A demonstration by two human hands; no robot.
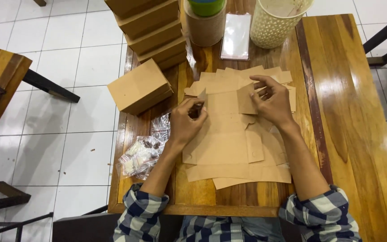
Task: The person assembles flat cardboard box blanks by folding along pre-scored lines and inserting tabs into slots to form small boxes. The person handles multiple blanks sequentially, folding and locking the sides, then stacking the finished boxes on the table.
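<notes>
The fingers [199, 107] of the left hand [185, 122] pinch a small raised side flap of the flat brown cardboard blank [229, 134], holding it upright, while the right hand [272, 102] grasps the opposite flap at about two o'clock from the left, bending it inward; both hands are closed on the card, none released. The blank lies on top of a loose pile of like cut-outs [247, 172] in the middle of the wooden table [354, 134], so the next sheet is directly beneath. At ten o'clock from the hands one folded brown box [139, 87] hangs partly over the table's edge, and at eleven o'clock a stack of boxes [155, 29] rises. At twelve sit a cardboard tube [204, 29] and clear plastic sleeves [235, 36], at one o'clock a cream perforated basket [276, 22]. A plastic bag of small pieces [142, 154] lies at eight o'clock, close to the left forearm.
</notes>
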